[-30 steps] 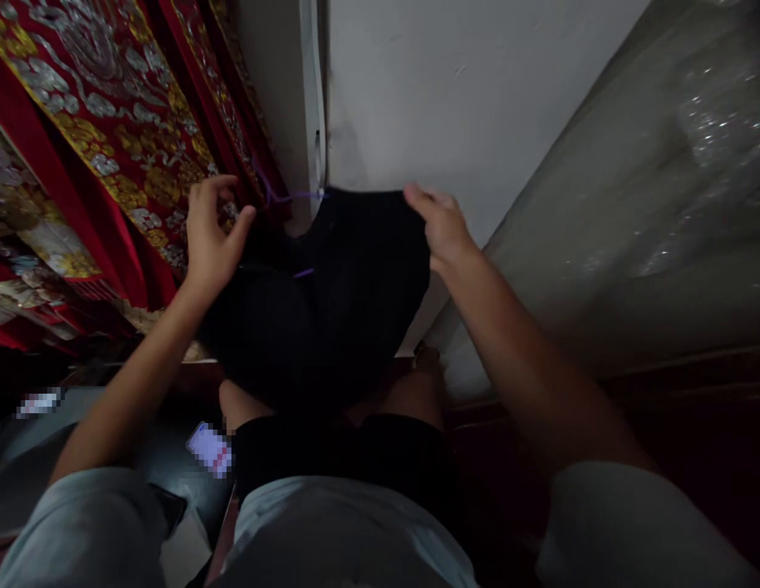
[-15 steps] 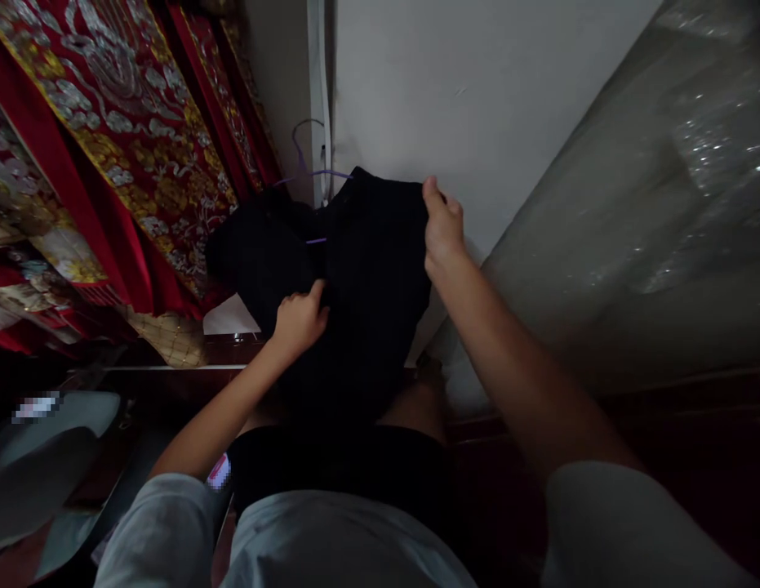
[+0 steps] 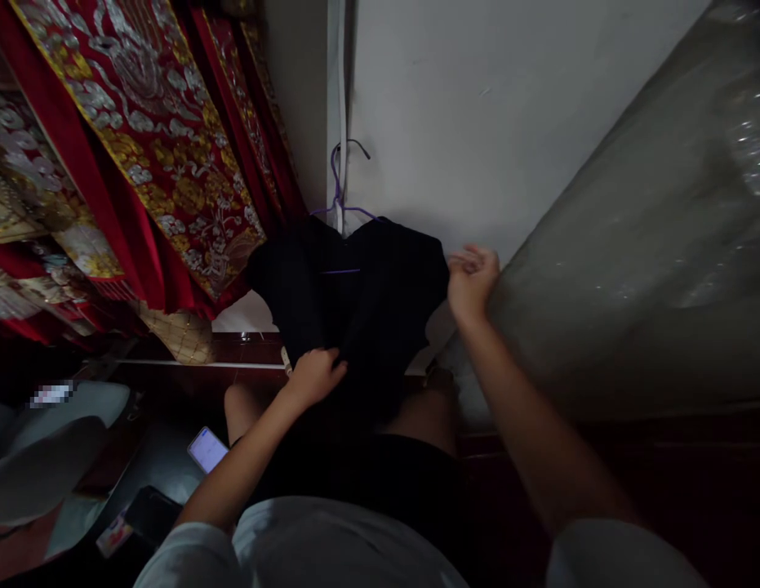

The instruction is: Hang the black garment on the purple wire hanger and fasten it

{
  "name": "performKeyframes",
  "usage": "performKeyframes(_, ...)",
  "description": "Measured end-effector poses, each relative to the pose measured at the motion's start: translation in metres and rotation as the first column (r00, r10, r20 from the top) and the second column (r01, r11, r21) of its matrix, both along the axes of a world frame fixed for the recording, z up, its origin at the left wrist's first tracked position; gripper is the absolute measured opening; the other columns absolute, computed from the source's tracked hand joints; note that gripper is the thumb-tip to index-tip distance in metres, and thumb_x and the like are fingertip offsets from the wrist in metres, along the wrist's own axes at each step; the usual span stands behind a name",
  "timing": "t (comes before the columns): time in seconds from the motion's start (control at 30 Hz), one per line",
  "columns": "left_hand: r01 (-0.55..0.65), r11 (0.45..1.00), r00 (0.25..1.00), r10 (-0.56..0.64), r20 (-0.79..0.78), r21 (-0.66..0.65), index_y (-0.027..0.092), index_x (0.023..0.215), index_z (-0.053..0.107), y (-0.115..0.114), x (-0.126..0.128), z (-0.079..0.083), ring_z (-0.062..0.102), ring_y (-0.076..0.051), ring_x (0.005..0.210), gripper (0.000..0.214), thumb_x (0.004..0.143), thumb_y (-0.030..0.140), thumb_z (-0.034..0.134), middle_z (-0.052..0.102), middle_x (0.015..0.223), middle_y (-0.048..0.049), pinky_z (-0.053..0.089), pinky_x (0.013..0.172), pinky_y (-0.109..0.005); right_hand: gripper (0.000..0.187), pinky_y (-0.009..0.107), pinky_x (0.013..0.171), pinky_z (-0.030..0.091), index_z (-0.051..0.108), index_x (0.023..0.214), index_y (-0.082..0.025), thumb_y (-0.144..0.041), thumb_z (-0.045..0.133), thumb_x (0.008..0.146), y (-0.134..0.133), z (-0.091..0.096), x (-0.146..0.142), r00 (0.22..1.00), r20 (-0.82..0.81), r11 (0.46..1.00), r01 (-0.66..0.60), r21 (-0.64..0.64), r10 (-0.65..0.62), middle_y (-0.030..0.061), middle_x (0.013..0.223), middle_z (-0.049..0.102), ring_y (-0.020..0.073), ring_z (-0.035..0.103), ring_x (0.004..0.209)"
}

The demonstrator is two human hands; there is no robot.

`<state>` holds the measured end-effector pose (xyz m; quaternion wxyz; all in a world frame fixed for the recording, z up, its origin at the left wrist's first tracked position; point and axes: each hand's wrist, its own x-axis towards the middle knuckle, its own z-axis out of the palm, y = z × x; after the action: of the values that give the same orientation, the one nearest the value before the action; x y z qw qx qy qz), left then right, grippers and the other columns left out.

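A black top [image 3: 392, 302] with an open neckline hangs on a purple wire hanger [image 3: 338, 184], whose hook shows above the collar. Part of the hanger's lower bar crosses the neck opening. My left hand [image 3: 317, 377] is closed on the front of the top, below the neckline, with the cloth pinched in its fingers. Beside the shoulder edge on the right is my right hand [image 3: 473, 282], its fingers curled in and slightly blurred. No cloth shows in that hand. The lower end of the top falls in shadow between my knees.
Red embroidered cloths [image 3: 171, 163] with gold and silver patterns hang at the left. Behind the top is a white panel [image 3: 477, 122]. Clear plastic wrapping [image 3: 630, 269] covers something large at the right. A lit phone [image 3: 206, 449] and a dark object [image 3: 152, 513] lie at lower left.
The top and hanger sit lower and further right in view, and the hook has turned to the right. My left hand has moved down the front. My right hand has come off the shoulder edge.
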<state>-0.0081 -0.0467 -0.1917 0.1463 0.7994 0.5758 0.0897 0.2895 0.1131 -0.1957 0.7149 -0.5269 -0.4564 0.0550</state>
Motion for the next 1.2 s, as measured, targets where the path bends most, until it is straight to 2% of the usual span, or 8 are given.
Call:
performKeyframes(0.07,0.007,0.999,0.991,-0.012,0.130,0.039,0.018,0.096,0.069,-0.004,0.002,-0.005,0.069,-0.023,0.080,0.024,0.102,0.036,0.054,0.070,0.086,-0.0079,0.051,0.074,-0.031,0.061,0.053,0.108,0.047,0.045,0.136,-0.016,-0.038,0.067,0.084,-0.030,-0.022,-0.029,0.991,0.002,0.988,0.133,0.077,-0.133,0.0202,0.140,0.049,0.0297,0.056,0.124)
performKeyframes(0.13,-0.016,0.994,0.960,-0.014,0.281,0.105,0.018,0.099,0.067,-0.008,0.006,-0.012,0.068,-0.023,0.082,0.020,0.101,0.036,0.058,0.069,0.088,-0.0070,0.051,0.077,-0.031,0.063,0.054,0.116,0.041,0.037,0.145,-0.020,-0.037,0.061,0.089,-0.075,-0.058,-0.071,0.998,0.019,0.995,0.051,0.089,-0.053,0.0192,0.149,0.044,0.0288,0.051,0.136)
performKeyframes(0.27,-0.084,0.981,0.801,-0.037,0.598,0.172,0.020,0.106,0.066,-0.017,0.021,-0.036,0.068,-0.021,0.095,0.012,0.098,0.029,0.064,0.072,0.100,-0.0054,0.051,0.088,-0.031,0.060,0.054,0.117,0.041,0.042,0.144,-0.020,-0.042,0.061,0.092,-0.164,-0.150,-0.143,0.978,-0.124,0.974,-0.184,-0.132,0.168,0.0192,0.148,0.050,0.0292,0.051,0.138)
performKeyframes(0.37,-0.153,0.983,0.617,0.012,0.787,0.105,0.020,0.111,0.066,-0.022,0.028,-0.052,0.068,-0.018,0.094,0.015,0.100,0.030,0.061,0.072,0.103,-0.0042,0.052,0.087,-0.028,0.048,0.056,0.112,0.045,0.059,0.127,-0.017,-0.042,0.067,0.087,-0.186,-0.179,-0.142,0.960,-0.108,0.941,-0.276,-0.195,0.259,0.0177,0.130,0.063,0.0308,0.060,0.125)
performKeyframes(0.53,-0.205,0.978,0.490,0.068,0.869,0.039,0.020,0.115,0.069,-0.021,0.036,-0.053,0.067,-0.016,0.078,0.023,0.100,0.035,0.061,0.072,0.088,-0.0025,0.052,0.075,-0.026,0.027,0.043,0.091,0.055,0.067,0.103,-0.019,-0.038,0.069,0.085,-0.165,-0.114,-0.089,0.953,-0.164,0.952,-0.276,-0.134,0.253,0.0098,0.101,0.072,0.0242,0.068,0.095)
performKeyframes(0.67,-0.161,0.983,0.476,0.000,0.880,0.088,0.020,0.112,0.072,-0.027,0.047,-0.045,0.071,-0.014,0.078,0.022,0.101,0.034,0.059,0.076,0.103,-0.0049,0.056,0.078,-0.027,0.017,0.038,0.090,0.055,0.067,0.099,-0.022,-0.027,0.066,0.082,-0.177,-0.062,-0.098,0.858,-0.117,0.852,-0.512,-0.115,0.500,0.0072,0.101,0.069,0.0220,0.067,0.095)
performKeyframes(0.93,-0.363,0.931,0.277,0.072,0.958,0.035,0.016,0.086,0.068,-0.037,0.048,-0.037,0.071,-0.015,0.074,0.023,0.090,0.038,0.074,0.073,0.080,-0.0040,0.057,0.071,-0.025,0.030,0.033,0.076,0.061,0.070,0.101,-0.024,-0.043,0.078,0.079,-0.195,-0.053,-0.118,0.682,-0.277,0.633,-0.731,-0.254,0.677,0.0072,0.099,0.074,0.0225,0.072,0.089)
performKeyframes(1.2,-0.208,0.947,0.604,-0.074,0.793,0.246,0.018,0.102,0.072,-0.036,0.037,-0.047,0.074,-0.016,0.088,0.018,0.100,0.032,0.061,0.077,0.097,-0.0055,0.057,0.085,-0.028,0.027,0.033,0.070,0.058,0.076,0.086,-0.020,-0.046,0.077,0.081,-0.189,-0.056,-0.112,0.776,-0.221,0.728,-0.631,-0.269,0.591,0.0073,0.083,0.076,0.0224,0.072,0.076)
